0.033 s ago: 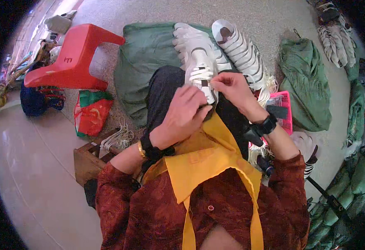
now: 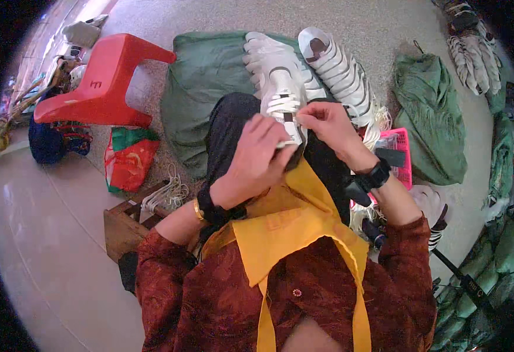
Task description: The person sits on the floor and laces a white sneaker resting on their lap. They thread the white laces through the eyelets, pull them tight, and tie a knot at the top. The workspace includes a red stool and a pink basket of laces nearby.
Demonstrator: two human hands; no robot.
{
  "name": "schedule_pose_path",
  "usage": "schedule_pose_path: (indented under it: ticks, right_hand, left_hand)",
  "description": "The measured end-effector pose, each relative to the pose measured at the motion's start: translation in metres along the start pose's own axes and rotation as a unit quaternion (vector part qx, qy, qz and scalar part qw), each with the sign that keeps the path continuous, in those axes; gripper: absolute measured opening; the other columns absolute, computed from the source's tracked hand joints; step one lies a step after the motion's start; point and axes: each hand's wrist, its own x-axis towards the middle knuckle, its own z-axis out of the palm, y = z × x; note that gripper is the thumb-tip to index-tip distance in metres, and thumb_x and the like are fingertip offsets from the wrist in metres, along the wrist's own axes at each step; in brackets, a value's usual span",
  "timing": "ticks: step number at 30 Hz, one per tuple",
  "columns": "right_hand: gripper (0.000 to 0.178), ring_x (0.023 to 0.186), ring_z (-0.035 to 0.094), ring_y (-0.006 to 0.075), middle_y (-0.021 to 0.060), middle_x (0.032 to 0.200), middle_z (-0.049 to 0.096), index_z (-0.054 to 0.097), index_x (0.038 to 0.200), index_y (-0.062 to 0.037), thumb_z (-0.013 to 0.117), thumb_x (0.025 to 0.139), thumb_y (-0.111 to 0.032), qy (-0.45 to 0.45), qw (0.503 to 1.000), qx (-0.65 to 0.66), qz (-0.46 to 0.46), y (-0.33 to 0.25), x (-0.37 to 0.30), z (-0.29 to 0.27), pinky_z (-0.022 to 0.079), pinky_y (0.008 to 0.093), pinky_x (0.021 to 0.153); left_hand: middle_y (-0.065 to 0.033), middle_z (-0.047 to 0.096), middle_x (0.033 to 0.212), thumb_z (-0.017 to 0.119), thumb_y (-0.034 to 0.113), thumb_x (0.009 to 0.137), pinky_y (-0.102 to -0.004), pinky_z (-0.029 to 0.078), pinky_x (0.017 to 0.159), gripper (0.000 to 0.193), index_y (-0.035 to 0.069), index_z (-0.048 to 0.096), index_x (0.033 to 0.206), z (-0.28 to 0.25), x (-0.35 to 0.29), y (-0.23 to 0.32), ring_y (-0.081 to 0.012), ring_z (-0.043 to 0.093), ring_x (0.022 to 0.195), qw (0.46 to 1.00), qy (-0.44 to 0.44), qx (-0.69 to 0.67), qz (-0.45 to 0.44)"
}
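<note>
A white shoe upper (image 2: 280, 77) lies across my lap, pointing away from me, with white laces (image 2: 283, 105) crossing its middle. My left hand (image 2: 255, 155) is closed on its near end, thumb low and fingers over the left side. Next to the laces, at the right edge, my right hand (image 2: 331, 128) has thumb and forefinger pinched together. What sits between those fingertips is too small to make out. Beyond the upper, a row of overlapping white shoe uppers (image 2: 259, 47) rests on a green sack (image 2: 201, 73). To its right runs a second row of uppers (image 2: 340, 73).
At the left stand a red plastic stool (image 2: 101, 76) and a red-green bag (image 2: 131, 159). Below them is a wooden box (image 2: 119, 234) with a bundle of loose laces (image 2: 168, 193). On the right are a pink basket (image 2: 406, 158) and another green sack (image 2: 430, 117).
My left thumb and fingers have shifted slightly on the near end of the shoe upper. My right hand stays almost in place.
</note>
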Motion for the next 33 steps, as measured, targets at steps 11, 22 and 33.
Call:
schedule_pose_path:
  ticks: [11,22,33]
  right_hand:
    - [0.013,0.064,0.049,0.0000,-0.0064,0.081,0.066,0.074,0.100,-0.0040,0.073,0.093,-0.014,0.002,0.997,0.069,0.026,0.000,-0.003,0.010,0.033,0.0176,0.054]
    - [0.011,0.063,0.066,0.0107,0.0070,0.074,0.072,0.073,0.089,-0.0001,0.072,0.085,-0.011,-0.022,0.997,-0.076,0.000,-0.007,0.010,0.003,0.052,0.0283,0.059]
    - [0.008,0.070,0.061,0.0052,-0.0006,0.080,0.064,0.063,0.094,-0.0023,0.069,0.092,-0.006,-0.071,0.983,-0.133,-0.100,-0.020,0.008,-0.014,0.049,0.0218,0.057]
  left_hand:
    - [-0.0148,0.052,0.089,0.065,0.000,0.083,-0.0440,0.041,0.079,0.014,0.003,0.054,0.092,0.012,0.014,-0.021,-0.0356,0.051,0.088,0.993,0.032,0.016,-0.115]
    - [-0.0136,0.052,0.082,0.065,-0.001,0.084,-0.0428,0.044,0.076,0.012,0.003,0.054,0.091,0.011,0.016,-0.023,-0.0344,0.053,0.084,0.994,0.037,-0.007,-0.106]
    - [-0.0042,0.051,0.079,0.065,-0.001,0.087,-0.0288,0.043,0.068,0.010,0.003,0.056,0.086,-0.004,0.014,-0.027,-0.0148,0.052,0.074,0.979,0.040,-0.114,-0.166]
